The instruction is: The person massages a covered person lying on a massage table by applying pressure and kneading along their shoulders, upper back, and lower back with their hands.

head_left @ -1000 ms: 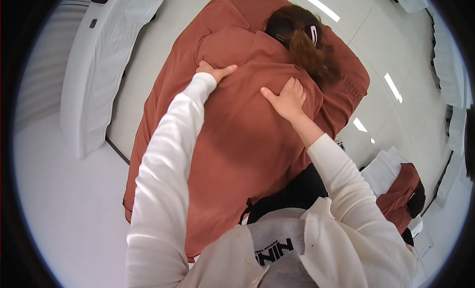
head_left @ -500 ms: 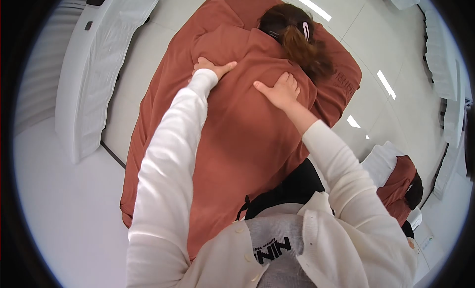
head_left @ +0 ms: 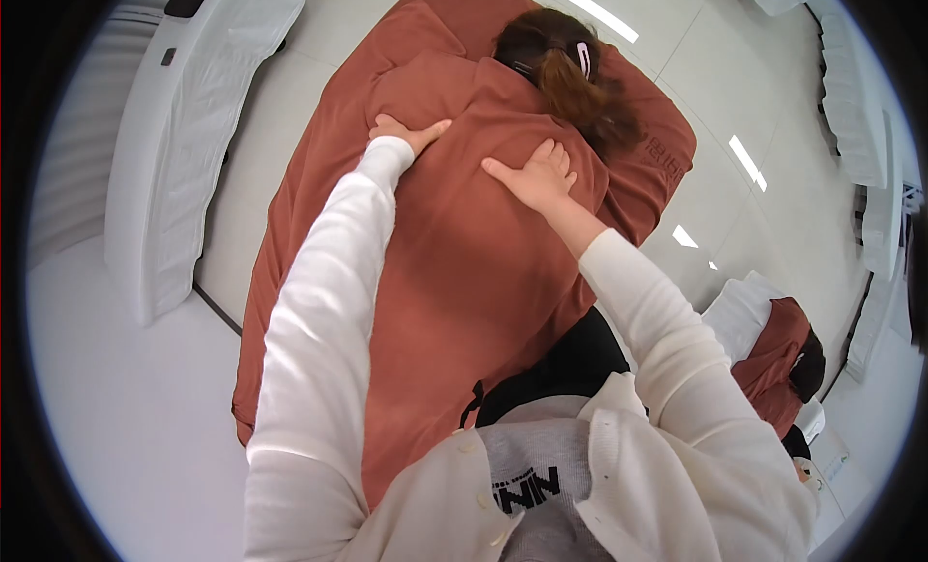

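A person lies face down under a rust-red sheet (head_left: pixel 454 262), which covers the back and the bed. The back of that person's head (head_left: pixel 556 64) shows a ponytail and a pale hair clip (head_left: pixel 584 59). My left hand (head_left: pixel 406 137) presses on the sheet over one side of the upper back, thumb stretched inward; its other fingers are partly hidden over the far curve. Flat on the other side of the upper back, nearer the head, rests my right hand (head_left: pixel 541 177), its thumb spread from the fingers. Neither hand grips anything.
A white covered bed or bench (head_left: pixel 169 156) stands at the left, beyond a strip of tiled floor (head_left: pixel 256 142). More white-covered beds (head_left: pixel 855 108) line the right side. At lower right, another person lies partly under a rust-red cover (head_left: pixel 776 354).
The whole view has shifted slightly left. Both hands stay on the upper back in nearly the same places, with no clear change in their shape.
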Available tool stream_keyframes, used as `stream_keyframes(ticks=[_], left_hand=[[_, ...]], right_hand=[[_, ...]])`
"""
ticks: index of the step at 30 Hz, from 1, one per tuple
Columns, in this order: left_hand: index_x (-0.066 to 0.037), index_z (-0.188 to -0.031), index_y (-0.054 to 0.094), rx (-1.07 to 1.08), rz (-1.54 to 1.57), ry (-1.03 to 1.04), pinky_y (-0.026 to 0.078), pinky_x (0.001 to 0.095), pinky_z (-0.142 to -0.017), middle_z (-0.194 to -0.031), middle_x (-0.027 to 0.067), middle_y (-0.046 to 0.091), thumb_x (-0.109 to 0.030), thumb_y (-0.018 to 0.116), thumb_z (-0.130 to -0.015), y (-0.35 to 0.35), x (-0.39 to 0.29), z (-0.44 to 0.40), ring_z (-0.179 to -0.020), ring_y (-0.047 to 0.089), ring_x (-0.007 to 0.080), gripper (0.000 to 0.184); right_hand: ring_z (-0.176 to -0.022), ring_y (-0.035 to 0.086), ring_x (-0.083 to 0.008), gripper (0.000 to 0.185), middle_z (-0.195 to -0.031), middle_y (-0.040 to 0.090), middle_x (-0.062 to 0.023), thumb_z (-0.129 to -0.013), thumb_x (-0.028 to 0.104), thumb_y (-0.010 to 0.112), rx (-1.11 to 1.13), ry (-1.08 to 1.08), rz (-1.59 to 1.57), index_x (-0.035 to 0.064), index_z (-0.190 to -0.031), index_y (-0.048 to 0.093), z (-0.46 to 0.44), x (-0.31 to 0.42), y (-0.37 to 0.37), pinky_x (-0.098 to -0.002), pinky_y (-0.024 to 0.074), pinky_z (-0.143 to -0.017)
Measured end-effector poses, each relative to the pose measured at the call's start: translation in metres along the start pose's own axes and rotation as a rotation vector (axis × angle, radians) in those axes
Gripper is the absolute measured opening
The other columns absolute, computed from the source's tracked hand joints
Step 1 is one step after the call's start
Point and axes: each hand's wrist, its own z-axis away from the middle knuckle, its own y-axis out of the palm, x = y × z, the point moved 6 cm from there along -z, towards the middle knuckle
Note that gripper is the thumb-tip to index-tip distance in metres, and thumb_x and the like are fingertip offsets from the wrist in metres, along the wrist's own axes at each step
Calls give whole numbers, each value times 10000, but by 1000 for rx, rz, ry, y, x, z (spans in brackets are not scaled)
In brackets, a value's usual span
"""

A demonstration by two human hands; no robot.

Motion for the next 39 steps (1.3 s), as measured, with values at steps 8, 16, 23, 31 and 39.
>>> stream_keyframes(ticks=[8, 16, 23, 31, 39], left_hand=[[80, -1466, 216, -16, 160, 40, 360, 399, -1113, -1451, 263, 416, -700, 797, -575, 1, 22, -11, -1356, 415, 370, 1319], [85, -1483, 126, 124, -95, 78, 337, 387, -1128, -1481, 268, 369, -675, 835, -554, 7, 3, -9, -1373, 391, 365, 1394], [89, -1458, 248, 29, 175, 81, 343, 390, -1122, -1466, 251, 403, -686, 815, -570, 0, 20, -17, -1346, 427, 364, 1308], [96, -1480, 168, 115, 71, 213, 323, 361, -1136, -1473, 243, 397, -636, 843, -569, 9, 23, -22, -1398, 357, 336, 1350], [101, -1429, 270, -94, 158, 44, 411, 388, -1072, -1415, 267, 452, -685, 806, -569, 9, 15, -15, -1301, 482, 353, 1282]], right_hand=[[-1490, 49, -352, 1271, -1586, 116, -231, -694, 754, 651, -54, -177, -163, -66, -1505, 118, -8, -33, 9, -541, 67, -1178], [-1477, 90, -362, 1258, -1566, 158, -242, -702, 743, 654, -74, -134, -17, -86, -1488, 129, 3, -5, -2, -557, 94, -1171], [-1480, 80, -364, 1218, -1570, 147, -251, -737, 737, 623, -80, -147, -140, -82, -1491, 131, -16, -23, 8, -554, 92, -1172], [-1477, 77, -378, 1224, -1570, 138, -252, -723, 710, 664, -21, -248, 36, -87, -1484, 131, 5, -12, -1, -555, 87, -1172], [-1465, 114, -377, 1179, -1547, 187, -256, -738, 707, 646, -148, -136, -120, -98, -1464, 183, -11, -10, 8, -577, 119, -1158]])
